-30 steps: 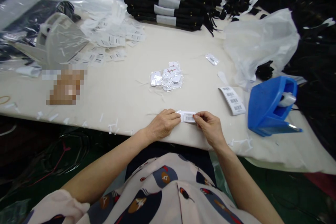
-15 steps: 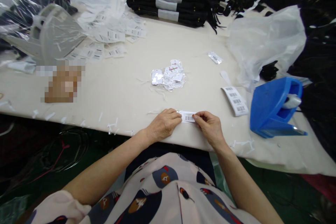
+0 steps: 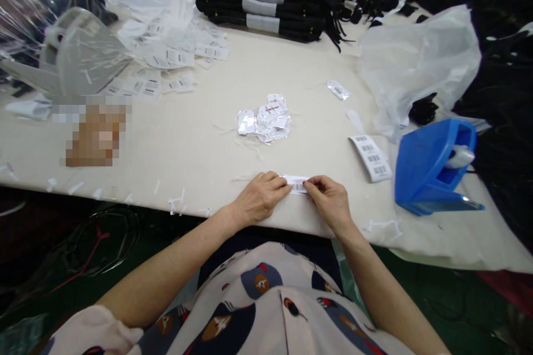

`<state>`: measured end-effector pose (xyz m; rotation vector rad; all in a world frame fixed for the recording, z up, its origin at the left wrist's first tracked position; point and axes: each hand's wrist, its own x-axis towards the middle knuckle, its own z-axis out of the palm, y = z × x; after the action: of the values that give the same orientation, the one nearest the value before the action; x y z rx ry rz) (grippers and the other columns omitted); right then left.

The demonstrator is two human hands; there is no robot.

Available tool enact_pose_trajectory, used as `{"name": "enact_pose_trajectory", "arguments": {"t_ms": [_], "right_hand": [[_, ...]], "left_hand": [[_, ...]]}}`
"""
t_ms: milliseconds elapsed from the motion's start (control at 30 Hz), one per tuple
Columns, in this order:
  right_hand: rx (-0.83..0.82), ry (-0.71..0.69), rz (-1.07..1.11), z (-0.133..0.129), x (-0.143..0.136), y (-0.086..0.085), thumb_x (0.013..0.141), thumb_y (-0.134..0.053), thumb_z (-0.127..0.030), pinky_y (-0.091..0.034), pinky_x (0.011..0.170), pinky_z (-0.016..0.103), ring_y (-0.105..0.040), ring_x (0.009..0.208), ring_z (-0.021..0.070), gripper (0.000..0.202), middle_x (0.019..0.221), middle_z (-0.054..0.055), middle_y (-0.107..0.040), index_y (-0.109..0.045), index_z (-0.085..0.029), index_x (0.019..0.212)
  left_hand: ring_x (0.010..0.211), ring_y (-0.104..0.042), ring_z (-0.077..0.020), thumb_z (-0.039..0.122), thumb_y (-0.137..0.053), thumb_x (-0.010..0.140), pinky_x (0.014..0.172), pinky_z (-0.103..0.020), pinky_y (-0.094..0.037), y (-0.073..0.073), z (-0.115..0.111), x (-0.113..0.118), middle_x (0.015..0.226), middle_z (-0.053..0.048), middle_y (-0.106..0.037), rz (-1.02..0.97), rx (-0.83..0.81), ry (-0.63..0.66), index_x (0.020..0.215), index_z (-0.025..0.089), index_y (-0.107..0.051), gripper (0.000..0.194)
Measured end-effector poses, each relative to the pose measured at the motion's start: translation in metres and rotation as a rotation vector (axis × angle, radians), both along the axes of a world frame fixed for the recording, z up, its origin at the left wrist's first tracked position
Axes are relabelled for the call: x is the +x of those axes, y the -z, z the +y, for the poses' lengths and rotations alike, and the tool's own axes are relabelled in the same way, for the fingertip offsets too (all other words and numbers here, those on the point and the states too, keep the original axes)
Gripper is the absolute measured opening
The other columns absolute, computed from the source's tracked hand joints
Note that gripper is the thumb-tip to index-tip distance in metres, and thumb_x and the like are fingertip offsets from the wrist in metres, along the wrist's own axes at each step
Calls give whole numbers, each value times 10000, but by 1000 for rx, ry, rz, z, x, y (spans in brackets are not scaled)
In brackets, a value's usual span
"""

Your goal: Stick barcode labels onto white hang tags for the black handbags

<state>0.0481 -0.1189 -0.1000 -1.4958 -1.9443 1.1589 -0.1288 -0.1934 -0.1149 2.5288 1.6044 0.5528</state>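
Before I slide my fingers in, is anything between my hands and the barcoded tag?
Nothing visible: the left hand and right hand both already touch the small white barcoded tag at its ends, on the cream-coloured table.

Left hand [image 3: 261, 198] and right hand [image 3: 331, 201] holding barcode label [image 3: 298, 184] on table [image 3: 200, 144]

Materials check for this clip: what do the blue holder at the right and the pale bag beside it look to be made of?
Blue holder: probably moulded plastic, smooth with a slight sheen, judging by its even colour and rounded edges.
Pale bag: likely thin plastic film, cloudy and soft, since it crumples and lets some light through.
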Motion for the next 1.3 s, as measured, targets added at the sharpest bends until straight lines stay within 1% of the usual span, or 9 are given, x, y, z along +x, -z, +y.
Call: {"name": "enact_pose_trajectory", "arguments": {"t_ms": [233,300,400,567,800,933,1033,1133,1300], "right_hand": [[432,-11,-335,-10,-2,-5,773,-515,-326,-436,629,333,-585,662,208,256,709,63,-630,-567,-149,951],[614,-166,-315,-19,-1,-1,835,-442,-269,-435,772,366,-594,865,224,251,909,113,-653,-573,-146,1010],[734,-419,-335,-33,1,8,875,-410,-266,-272,998,476,-453,1168,255,348,1209,137,-554,-503,-135,1184],[738,-405,-508,-40,2,14,893,-385,-327,-77,1033,595,-278,1288,310,449,1331,145,-433,-419,-103,1281],[701,-573,-438,-38,19,2,894,-391,-320,-79,1036,591,-278,1285,296,404,1309,46,-479,-431,-199,1278],[664,-335,-313,-28,30,0,896,-392,-288,-296,975,435,-488,1098,218,288,1124,57,-611,-555,-196,1115],[606,-172,-354,-19,25,2,846,-465,-386,-392,807,380,-522,965,237,347,1050,109,-601,-559,-169,1101],[542,-166,-413,-10,16,4,779,-541,-426,-386,748,386,-505,923,260,359,997,103,-577,-579,-195,1051],[407,-147,-292,-2,12,4,705,-600,-370,-380,748,383,-501,907,250,273,948,64,-576,-568,-205,920]], "left_hand": [[927,-446,-197,120,-378,857,751,-322,-386,0,0,1,996,-84,-557,42,-15,8,1089,148,-522,275],[926,-447,-197,129,-373,862,757,-321,-385,0,0,1,985,-79,-558,34,-18,4,1073,147,-530,263],[921,-449,-201,183,-372,877,765,-328,-387,0,0,1,964,-76,-562,28,-32,-2,1072,140,-530,254],[929,-446,-202,167,-365,874,778,-331,-392,-3,0,1,978,-75,-562,26,-44,7,1101,148,-512,271],[852,-471,-192,148,-354,864,790,-338,-407,-2,0,4,880,-84,-548,-63,-78,-72,952,122,-532,201],[927,-498,-180,159,-371,865,832,-317,-414,-8,1,0,987,-89,-564,-262,-46,-62,1075,126,-478,238],[1041,-469,-197,181,-411,854,884,-341,-390,-18,3,-6,1116,-106,-529,-274,-15,-176,1176,137,-431,325],[1023,-458,-258,287,-550,779,852,-404,-386,-26,8,-11,1092,-112,-526,-116,-111,-351,1101,143,-505,356],[913,-483,-240,330,-645,667,769,-372,-406,-29,21,-12,942,-72,-540,-85,-313,-392,881,159,-565,286]]}}
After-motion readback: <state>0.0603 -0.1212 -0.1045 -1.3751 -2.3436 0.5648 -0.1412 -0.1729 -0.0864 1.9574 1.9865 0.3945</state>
